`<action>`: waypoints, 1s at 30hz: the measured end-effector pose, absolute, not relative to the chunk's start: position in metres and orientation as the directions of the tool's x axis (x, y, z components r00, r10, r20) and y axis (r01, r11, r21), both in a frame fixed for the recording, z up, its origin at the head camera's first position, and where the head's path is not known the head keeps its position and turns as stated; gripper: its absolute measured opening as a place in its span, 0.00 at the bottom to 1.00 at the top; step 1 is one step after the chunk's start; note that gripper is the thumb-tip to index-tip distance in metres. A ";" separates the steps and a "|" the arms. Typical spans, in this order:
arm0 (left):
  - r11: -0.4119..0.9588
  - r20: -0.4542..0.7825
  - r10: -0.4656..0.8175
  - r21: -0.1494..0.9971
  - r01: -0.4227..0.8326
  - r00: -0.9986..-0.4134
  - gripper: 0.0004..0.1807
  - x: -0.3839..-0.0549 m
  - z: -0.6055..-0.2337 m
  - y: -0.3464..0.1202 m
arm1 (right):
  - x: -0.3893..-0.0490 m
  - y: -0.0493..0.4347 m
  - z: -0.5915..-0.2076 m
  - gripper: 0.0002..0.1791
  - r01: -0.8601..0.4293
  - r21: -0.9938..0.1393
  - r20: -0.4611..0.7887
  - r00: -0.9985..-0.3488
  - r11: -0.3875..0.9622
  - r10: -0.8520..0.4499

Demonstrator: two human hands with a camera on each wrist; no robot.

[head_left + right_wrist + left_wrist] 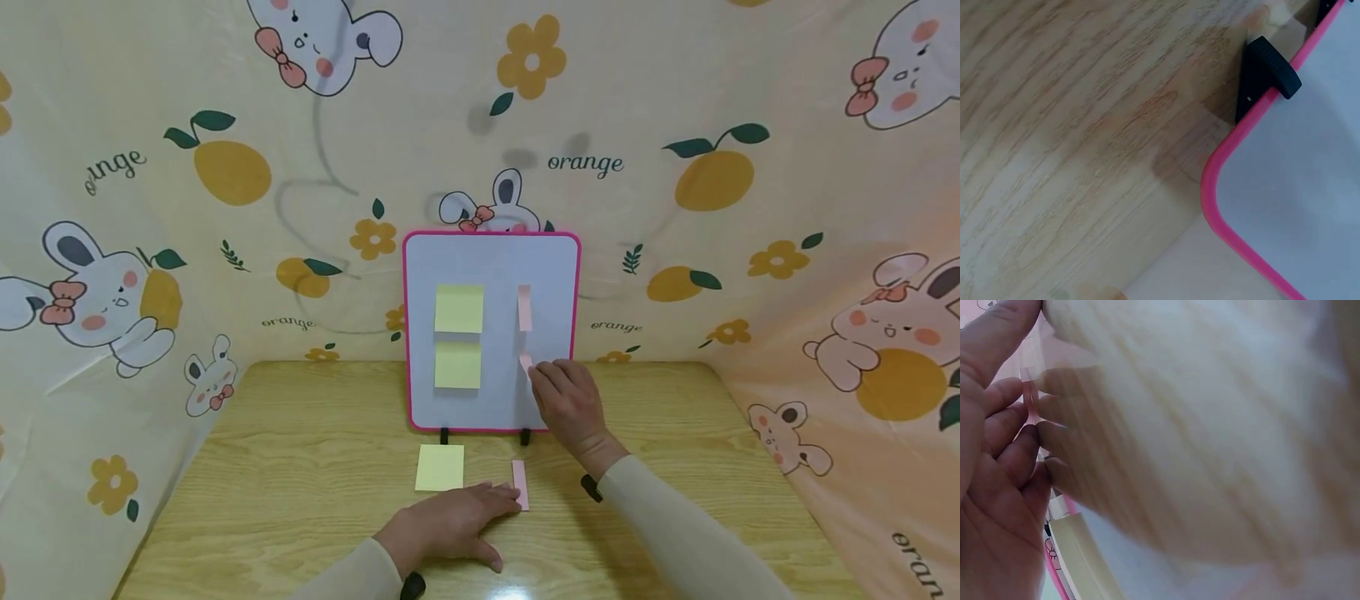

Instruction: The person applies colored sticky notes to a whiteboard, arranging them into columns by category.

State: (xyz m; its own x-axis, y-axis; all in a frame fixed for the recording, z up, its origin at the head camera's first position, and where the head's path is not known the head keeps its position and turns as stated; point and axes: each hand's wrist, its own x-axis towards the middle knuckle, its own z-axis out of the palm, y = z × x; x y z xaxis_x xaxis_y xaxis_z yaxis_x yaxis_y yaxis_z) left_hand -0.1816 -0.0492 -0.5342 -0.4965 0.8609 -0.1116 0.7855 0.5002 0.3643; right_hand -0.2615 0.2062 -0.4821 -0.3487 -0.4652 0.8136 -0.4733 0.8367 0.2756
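A whiteboard [495,250] with a pink frame stands upright at the back of the table. My right hand [572,408] is at its lower right, pinching the lower end of a narrow pink sticky note [525,363] against the board. Above that, another pink sticky note [524,308] hangs on the board. Two yellow sticky notes [459,309] sit one over the other on the board's left half. My left hand [453,523] lies on the table, its fingertips touching a pink strip of sticky notes [520,479]. The right wrist view shows no hand, just the board's pink corner [1210,187].
A yellow sticky pad [440,467] lies in front of the board, just beyond my left hand. Black clip feet [1269,69] hold the board's bottom edge. A patterned cloth [600,208] hangs behind and beside the wooden table [300,467].
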 end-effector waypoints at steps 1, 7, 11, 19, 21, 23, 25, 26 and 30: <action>0.500 -0.110 0.861 0.364 0.785 -0.497 0.43 -0.182 -0.534 -0.049 | -0.262 0.206 -0.482 0.12 -0.470 0.272 0.812 -0.356 0.840 -0.462; 0.490 -0.098 0.865 0.375 0.787 -0.492 0.43 -0.182 -0.534 -0.049 | -0.267 0.203 -0.485 0.11 -0.474 0.264 0.835 -0.324 0.840 -0.445; 0.483 -0.085 0.868 0.374 0.792 -0.489 0.42 -0.182 -0.535 -0.049 | -0.270 0.202 -0.487 0.11 -0.483 0.259 0.851 -0.295 0.836 -0.434; 0.485 -0.094 0.867 0.380 0.787 -0.489 0.42 -0.182 -0.535 -0.050 | -0.273 0.200 -0.489 0.09 -0.484 0.254 0.853 -0.296 0.838 -0.429; 0.489 -0.101 0.865 0.386 0.782 -0.491 0.42 -0.182 -0.535 -0.050 | -0.273 0.200 -0.490 0.08 -0.479 0.254 0.850 -0.303 0.840 -0.430; 0.487 -0.102 0.866 0.389 0.782 -0.489 0.42 -0.182 -0.535 -0.050 | -0.273 0.200 -0.490 0.06 -0.467 0.256 0.843 -0.320 0.846 -0.432; 0.484 -0.098 0.868 0.388 0.784 -0.487 0.42 -0.182 -0.535 -0.050 | -0.272 0.200 -0.490 0.07 -0.453 0.261 0.834 -0.339 0.852 -0.435; 0.482 -0.096 0.869 0.388 0.785 -0.486 0.42 -0.182 -0.535 -0.050 | -0.272 0.200 -0.490 0.08 -0.446 0.263 0.830 -0.348 0.855 -0.437; 0.478 -0.088 0.871 0.383 0.790 -0.484 0.42 -0.182 -0.535 -0.050 | -0.271 0.200 -0.491 0.12 -0.438 0.266 0.812 -0.378 0.859 -0.445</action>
